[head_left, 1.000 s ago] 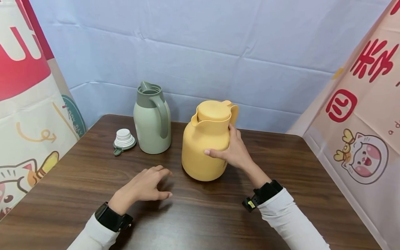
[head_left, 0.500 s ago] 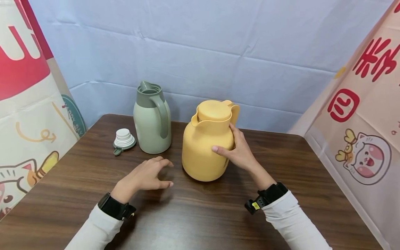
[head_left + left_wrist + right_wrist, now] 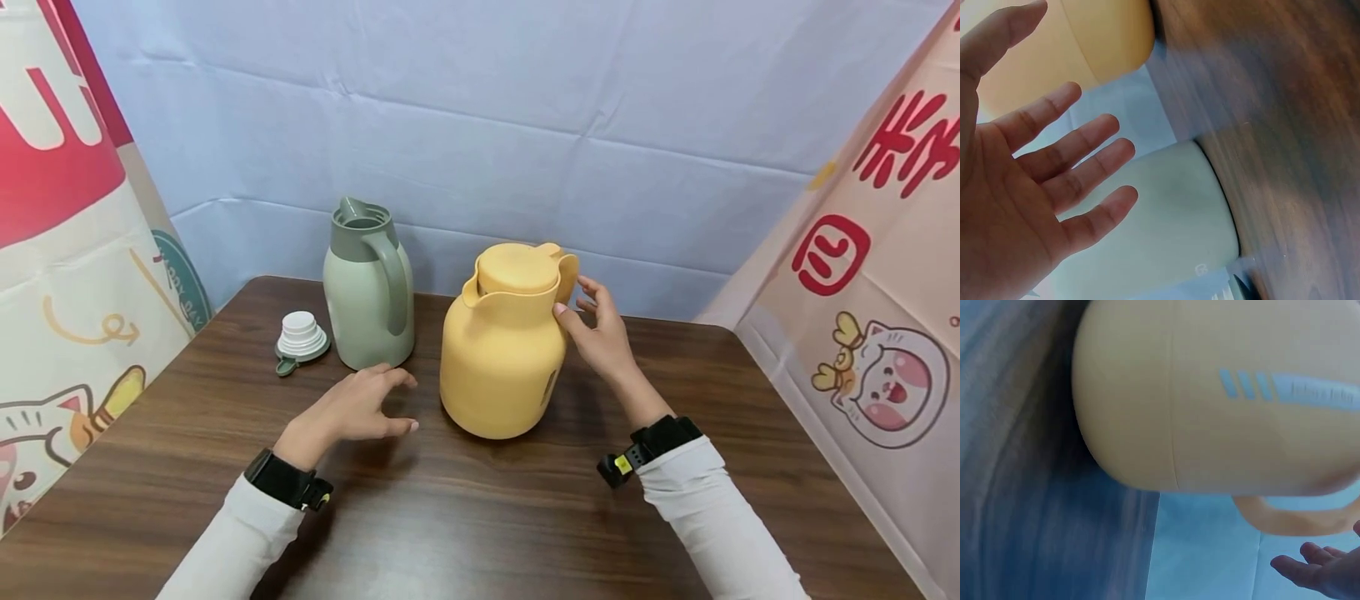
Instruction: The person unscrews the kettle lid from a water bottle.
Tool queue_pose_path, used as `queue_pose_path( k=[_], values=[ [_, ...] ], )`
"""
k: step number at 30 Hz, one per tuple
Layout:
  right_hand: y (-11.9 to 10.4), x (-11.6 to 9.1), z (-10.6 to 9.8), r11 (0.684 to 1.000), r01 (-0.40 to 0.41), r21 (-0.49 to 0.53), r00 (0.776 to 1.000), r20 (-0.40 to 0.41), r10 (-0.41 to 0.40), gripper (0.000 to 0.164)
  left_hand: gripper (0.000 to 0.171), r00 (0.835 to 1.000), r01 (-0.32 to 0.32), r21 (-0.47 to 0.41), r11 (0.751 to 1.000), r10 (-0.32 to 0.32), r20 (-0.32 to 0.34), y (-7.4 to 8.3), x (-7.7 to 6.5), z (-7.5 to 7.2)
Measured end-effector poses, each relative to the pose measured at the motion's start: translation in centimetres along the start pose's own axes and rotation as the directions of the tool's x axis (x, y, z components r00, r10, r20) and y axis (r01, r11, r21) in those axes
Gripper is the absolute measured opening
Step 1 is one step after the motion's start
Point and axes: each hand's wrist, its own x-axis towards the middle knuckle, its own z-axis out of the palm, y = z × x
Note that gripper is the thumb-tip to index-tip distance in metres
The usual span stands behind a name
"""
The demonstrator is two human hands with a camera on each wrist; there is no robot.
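Note:
A yellow thermos jug (image 3: 498, 371) stands upright on the table with its lid (image 3: 519, 268) on, spout toward the left. My right hand (image 3: 603, 337) is at its right side, thumb tip right at the jug's shoulder. In the right wrist view those fingers (image 3: 1297, 570) reach out below the jug's handle (image 3: 1291, 522), with a gap between. My left hand (image 3: 352, 410) is held over the table to the jug's left, fingers spread and holding nothing. A green thermos jug (image 3: 360, 312), its mouth uncovered, stands behind the left hand; it fills the lower part of the left wrist view.
A white ribbed stopper with a green base (image 3: 300, 337) lies left of the green jug. The dark wooden table (image 3: 480, 517) ends at a pale blue cloth (image 3: 487, 125) behind. Printed cloths (image 3: 885, 367) hang at both sides.
My right hand has slid off the yellow jug's body, moving right and back toward the handle. The left hand has drifted slightly forward. Both jugs stay in place.

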Motion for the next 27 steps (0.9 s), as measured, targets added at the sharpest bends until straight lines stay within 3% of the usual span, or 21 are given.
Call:
queue_pose_path(
  k=[17,23,27],
  values=[
    [0.4,4.1,0.2,0.995,-0.098,-0.011,0.992,-0.080,0.097,0.069,0.052,0.999,0.023,-0.016,1.000,-0.023,0.026,0.0,1.8,0.1],
    [0.9,5.8,0.5,0.993,-0.080,0.086,0.994,-0.063,0.086,0.054,0.053,0.998,0.034,-0.014,0.999,-0.033,0.044,0.2,2.3,0.4],
    [0.9,6.4,0.8,0.991,-0.079,0.106,0.996,-0.044,0.084,0.030,0.053,0.997,0.053,-0.007,0.999,-0.053,0.055,0.2,2.4,0.7]
  ],
)
